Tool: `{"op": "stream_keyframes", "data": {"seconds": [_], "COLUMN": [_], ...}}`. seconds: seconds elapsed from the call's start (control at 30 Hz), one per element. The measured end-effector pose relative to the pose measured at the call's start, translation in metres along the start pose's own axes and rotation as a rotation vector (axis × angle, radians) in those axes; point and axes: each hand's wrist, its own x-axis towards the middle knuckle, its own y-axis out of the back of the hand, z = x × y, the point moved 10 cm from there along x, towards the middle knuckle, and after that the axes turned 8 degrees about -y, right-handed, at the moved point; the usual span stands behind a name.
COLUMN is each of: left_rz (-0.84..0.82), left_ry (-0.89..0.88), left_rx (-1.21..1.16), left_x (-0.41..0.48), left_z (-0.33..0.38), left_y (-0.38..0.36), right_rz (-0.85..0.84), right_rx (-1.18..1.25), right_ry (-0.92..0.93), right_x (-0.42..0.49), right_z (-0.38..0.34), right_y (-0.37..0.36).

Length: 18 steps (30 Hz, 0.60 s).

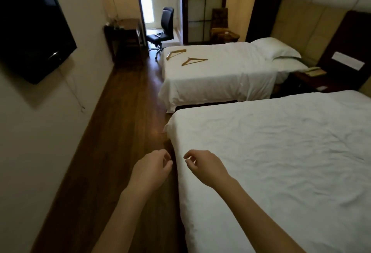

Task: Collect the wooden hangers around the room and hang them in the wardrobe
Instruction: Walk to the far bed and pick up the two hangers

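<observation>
Running ahead beside the left wall with its television (pixel 34 32), a narrow strip of wooden floor (pixel 124 122) stays open along the edges of two white beds as far as the office chair (pixel 163 30). The left hand (pixel 152 169) over the floor and the right hand (pixel 202 167) over the near bed (pixel 281 162) edge show loosely curled fingers holding nothing. On the far bed (pixel 210 84), well away from both hands, the left hanger (pixel 175 53) and the right hanger (pixel 193 61), both pale wood, lie flat and slightly apart.
</observation>
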Motion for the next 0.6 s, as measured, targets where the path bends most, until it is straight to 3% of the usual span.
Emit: {"op": "stream_keyframes", "data": {"seconds": [0.4,0.6], "left_rz": [-0.342,-0.403], "left_ry": [-0.541,-0.698], "left_rx": [-0.015,-0.052], "left_x": [0.118,0.161], "left_z": [-0.043,-0.048], "left_y": [-0.005,-0.007], "right_rz": [0.283,0.356], "right_rx": [0.135,0.137], "right_ry": [-0.523,-0.693], "right_x": [0.036,0.055], "right_z": [-0.030,-0.031], "right_y": [-0.015,-0.016]}}
